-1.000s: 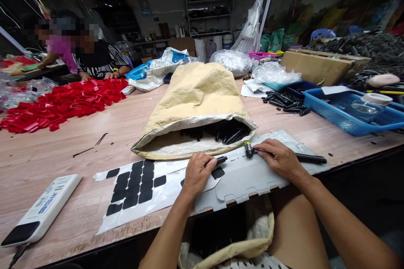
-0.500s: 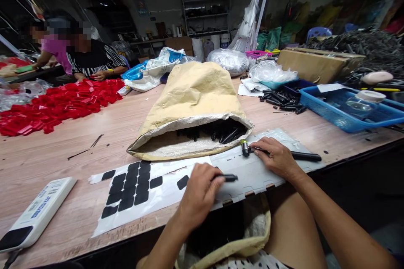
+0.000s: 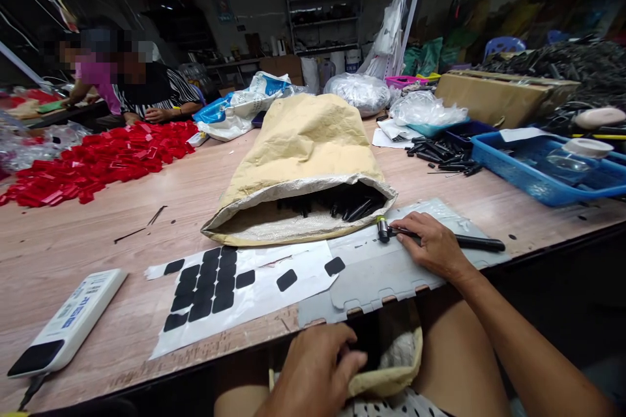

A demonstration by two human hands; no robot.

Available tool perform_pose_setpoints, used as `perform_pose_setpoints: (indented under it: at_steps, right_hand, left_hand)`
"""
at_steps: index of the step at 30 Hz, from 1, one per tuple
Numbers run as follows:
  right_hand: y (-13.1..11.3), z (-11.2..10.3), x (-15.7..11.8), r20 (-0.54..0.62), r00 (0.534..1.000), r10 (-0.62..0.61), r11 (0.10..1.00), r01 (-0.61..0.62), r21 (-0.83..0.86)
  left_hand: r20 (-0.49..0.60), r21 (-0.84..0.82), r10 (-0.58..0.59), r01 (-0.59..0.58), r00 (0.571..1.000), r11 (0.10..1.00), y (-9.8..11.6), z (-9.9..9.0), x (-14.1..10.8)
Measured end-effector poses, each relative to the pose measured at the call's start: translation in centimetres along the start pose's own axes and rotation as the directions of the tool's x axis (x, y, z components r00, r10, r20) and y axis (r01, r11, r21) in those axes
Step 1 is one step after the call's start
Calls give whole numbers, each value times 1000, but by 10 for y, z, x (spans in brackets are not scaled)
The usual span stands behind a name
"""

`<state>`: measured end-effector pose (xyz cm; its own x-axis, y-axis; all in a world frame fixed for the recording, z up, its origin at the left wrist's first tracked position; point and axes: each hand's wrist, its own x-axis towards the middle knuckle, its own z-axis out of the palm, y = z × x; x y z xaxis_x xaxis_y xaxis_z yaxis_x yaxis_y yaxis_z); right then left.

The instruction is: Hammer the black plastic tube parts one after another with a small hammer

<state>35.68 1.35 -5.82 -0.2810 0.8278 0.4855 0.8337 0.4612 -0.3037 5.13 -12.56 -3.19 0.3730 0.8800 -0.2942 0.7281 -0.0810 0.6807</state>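
Note:
My right hand [image 3: 433, 244] is wrapped round the handle of a small hammer [image 3: 479, 243] with a silver head and a yellow-green tip. The hammer lies low over a grey board [image 3: 362, 283] at the table edge. My left hand [image 3: 317, 365] is over the mouth of an open sack [image 3: 391, 379] in my lap, its fingers curved with a gap to the thumb. I see nothing in it. Left of the board lies a white sheet [image 3: 264, 303] bearing several black rounded-square stickers [image 3: 227, 277]. Behind the board rests a yellow sack [image 3: 308, 137] with black parts [image 3: 357, 206] in its mouth.
A white power strip [image 3: 68, 322] lies at the front left. Red pieces [image 3: 102, 159] are heaped at the left, where two people sit. Toward the right are loose black parts [image 3: 443, 153], a blue basket [image 3: 518, 172] and a cardboard box [image 3: 489, 98].
My left hand has moved down from above the board to the lap sack, and the black tube-like piece it held is out of sight. My right hand stays on the hammer.

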Motion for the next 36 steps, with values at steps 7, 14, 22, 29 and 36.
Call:
perform_pose_setpoints:
  at_steps: [7,14,22,29,36]
  right_hand:
    - [0,-2,1,1,1000,2,1000,-2,15]
    - [2,-1,1,6,1000,8,999,-8,44]
    - [3,0,1,5,1000,6,999,-6,45]
    - [3,0,0,7,1000,14,999,-14,34]
    - [1,0,-1,-3,1000,19,1000,-19,24]
  left_hand:
    - [-642,35,-277,389,714,921,-7,-120,121]
    - [-694,1,-436,606,573,796,-36,-155,178]
    - [-680,97,-371,579,632,810,-33,-150,126]
    - [-507,120,53,10,860,993,-15,-94,76]
    - [-417,231,186,-94,890,968,-9,-65,81]
